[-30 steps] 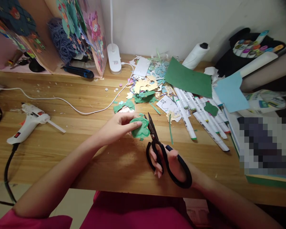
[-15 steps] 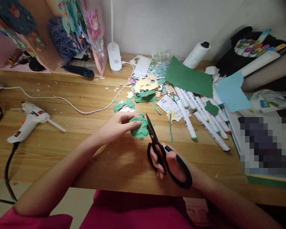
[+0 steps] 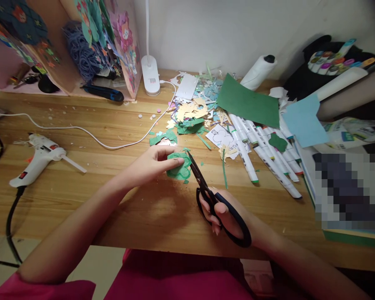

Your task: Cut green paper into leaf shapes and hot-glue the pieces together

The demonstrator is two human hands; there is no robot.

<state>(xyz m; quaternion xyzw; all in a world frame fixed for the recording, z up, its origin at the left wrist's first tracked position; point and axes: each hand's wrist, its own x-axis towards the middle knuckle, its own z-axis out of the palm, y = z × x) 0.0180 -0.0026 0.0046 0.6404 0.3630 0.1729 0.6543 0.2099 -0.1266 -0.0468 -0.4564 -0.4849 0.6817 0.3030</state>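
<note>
My left hand [image 3: 148,166] pinches a small green paper piece [image 3: 180,170] between thumb and fingers; a rounded, petal-like outline is drawn on it. In my right hand [image 3: 221,212] are black-handled scissors [image 3: 201,180], with thumb and fingers through the loops. Their dark blades point up and to the left, lying at the right edge of the green piece. Small green scraps lie on the wood around the piece. Behind my left fingers is a bigger green offcut [image 3: 165,136].
A white glue gun [image 3: 39,160] lies at the left. Paper scraps [image 3: 192,110], a green sheet [image 3: 250,100] and several markers [image 3: 245,156] spread across the back and right. A white cable [image 3: 90,135] crosses the wooden table [image 3: 128,225].
The green piece has shifted slightly left and turned a little in my left hand. The scissor blades have come closer together, their tips a bit further left.
</note>
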